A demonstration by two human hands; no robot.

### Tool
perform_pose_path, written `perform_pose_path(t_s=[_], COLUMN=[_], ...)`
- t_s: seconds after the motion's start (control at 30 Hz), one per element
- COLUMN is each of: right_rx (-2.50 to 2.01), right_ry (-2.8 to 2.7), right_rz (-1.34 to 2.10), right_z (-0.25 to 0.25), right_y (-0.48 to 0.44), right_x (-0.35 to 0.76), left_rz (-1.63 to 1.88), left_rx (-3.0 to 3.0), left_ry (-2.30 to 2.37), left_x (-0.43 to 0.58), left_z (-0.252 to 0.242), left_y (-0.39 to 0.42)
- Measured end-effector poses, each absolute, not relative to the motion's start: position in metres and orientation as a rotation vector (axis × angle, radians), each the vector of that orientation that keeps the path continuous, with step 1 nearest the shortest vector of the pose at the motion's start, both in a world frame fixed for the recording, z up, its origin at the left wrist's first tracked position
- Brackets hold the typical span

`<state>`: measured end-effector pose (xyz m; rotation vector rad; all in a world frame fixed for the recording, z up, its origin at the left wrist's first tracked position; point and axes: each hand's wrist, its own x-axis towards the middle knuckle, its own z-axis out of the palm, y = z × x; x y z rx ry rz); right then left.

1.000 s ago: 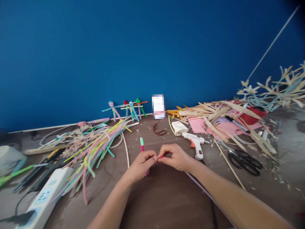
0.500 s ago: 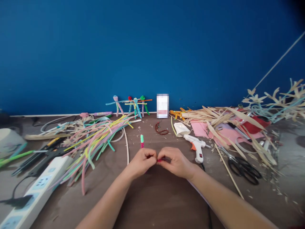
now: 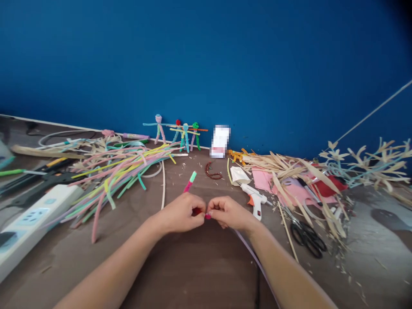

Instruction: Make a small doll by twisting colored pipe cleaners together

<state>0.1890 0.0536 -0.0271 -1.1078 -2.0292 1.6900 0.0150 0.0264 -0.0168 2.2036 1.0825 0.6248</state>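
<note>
A pink-and-green pipe cleaner point(image 3: 189, 182) rises from my left hand point(image 3: 180, 212), its green tip leaning up and to the right. My left fingers pinch its lower part, which they mostly hide. My right hand point(image 3: 230, 213) faces them, its fingertips closed on a short magenta end point(image 3: 207, 216) of pipe cleaner. The two hands nearly touch, with the small twist between them partly hidden.
A heap of pastel pipe cleaners point(image 3: 119, 171) lies left, beside a power strip point(image 3: 38, 219). Ahead stand pipe-cleaner figures point(image 3: 185, 137) against a blue wall point(image 3: 206, 60). On the right are a glue gun point(image 3: 254, 199), scissors point(image 3: 305, 238) and dried leaf strips point(image 3: 283, 169).
The green-tipped pipe cleaner has tilted from upright to leaning right. My fingers have shifted around the pinched part, and the whole view has rolled and moved.
</note>
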Motion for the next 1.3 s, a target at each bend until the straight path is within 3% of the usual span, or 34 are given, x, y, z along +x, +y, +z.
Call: perform_pose_path(t_s=[0.5,0.87,1.1,1.3], right_rx=[-1.207,-1.028,-0.95,-0.902], right_ry=[-2.309,-2.272,-2.162,-2.208], right_rz=[0.493,0.402,0.401,0.306], right_z=[-0.026,-0.025,-0.024,-0.023], right_y=[0.037,0.031,0.032,0.033], right_x=[0.178,0.178,0.177,0.178], left_rz=[0.532,0.896,1.103,1.06], left_rx=[2.472,2.131,1.767,1.39], left_ry=[1.588,1.623,1.35,1.093], left_x=[0.028,0.027,0.026,0.024], left_z=[-0.028,-0.036,-0.035,-0.028], left_y=[0.024,0.029,0.031,0.033])
